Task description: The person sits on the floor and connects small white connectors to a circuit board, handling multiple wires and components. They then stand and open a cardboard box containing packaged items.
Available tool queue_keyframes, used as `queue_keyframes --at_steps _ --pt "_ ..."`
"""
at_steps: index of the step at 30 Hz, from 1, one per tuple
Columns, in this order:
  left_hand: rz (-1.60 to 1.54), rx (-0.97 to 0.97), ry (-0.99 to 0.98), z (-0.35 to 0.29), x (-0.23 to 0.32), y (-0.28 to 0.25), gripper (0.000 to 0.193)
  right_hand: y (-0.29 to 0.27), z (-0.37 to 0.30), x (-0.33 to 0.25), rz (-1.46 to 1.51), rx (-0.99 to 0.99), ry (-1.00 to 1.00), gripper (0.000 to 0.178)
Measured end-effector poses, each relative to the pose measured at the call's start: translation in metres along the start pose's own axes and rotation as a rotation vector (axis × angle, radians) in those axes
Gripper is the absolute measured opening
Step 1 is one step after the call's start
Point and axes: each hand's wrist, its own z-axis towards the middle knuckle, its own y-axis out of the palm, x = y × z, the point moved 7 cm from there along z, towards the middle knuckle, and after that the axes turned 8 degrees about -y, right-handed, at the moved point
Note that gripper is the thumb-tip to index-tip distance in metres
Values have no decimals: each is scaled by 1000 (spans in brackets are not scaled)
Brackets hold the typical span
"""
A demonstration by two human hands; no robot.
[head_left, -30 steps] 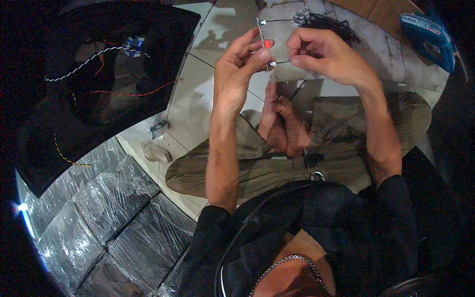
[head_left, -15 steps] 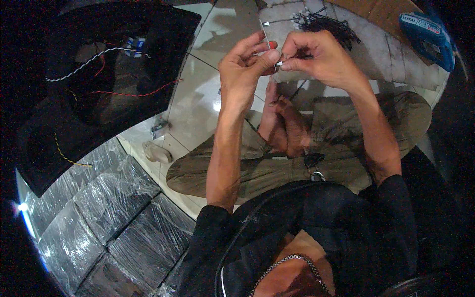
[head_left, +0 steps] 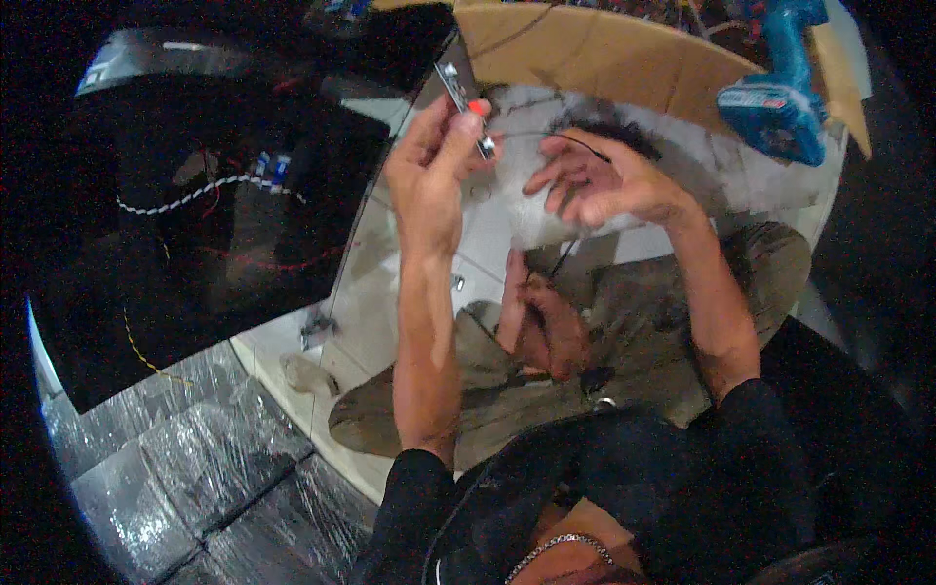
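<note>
Lower left: crinkled, glossy clear plastic wrap (head_left: 219, 434). Top: matt brown cardboard (head_left: 604, 57). Upper right: a power tool (head_left: 795, 122) in smooth teal plastic. Upper centre: a slim strip (head_left: 457, 94), smooth and silvery. Lower centre: creased matt cloth trousers (head_left: 648, 336), shiny metal neck chain (head_left: 565, 538).

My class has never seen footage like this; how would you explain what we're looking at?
There is no machine here: these are a person's own bare hands, seen from above by a wide fisheye camera worn on the head, so straight edges bend. The left hand pinches a narrow strip. A thin dark cable runs from the strip toward the open right hand; whether it is held there is unclear. On the pale surface beyond lies a blurred dark bundle, with a teal power tool and a cardboard box nearby. To the left is a black panel with twisted wires, and below it in the picture, plastic-wrapped blocks.
</note>
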Motion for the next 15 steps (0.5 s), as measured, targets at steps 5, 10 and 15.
queue_keyframes --at_steps 5,10,15 --pt "-91 -242 184 75 62 56 46 -1 -6 6 -216 -106 163 78" --pt "-23 -3 147 56 42 22 43 -27 -7 0 -608 205 103 47" --pt "598 293 -188 -15 -67 -123 41 -43 -11 -12 -1135 502 18 24"
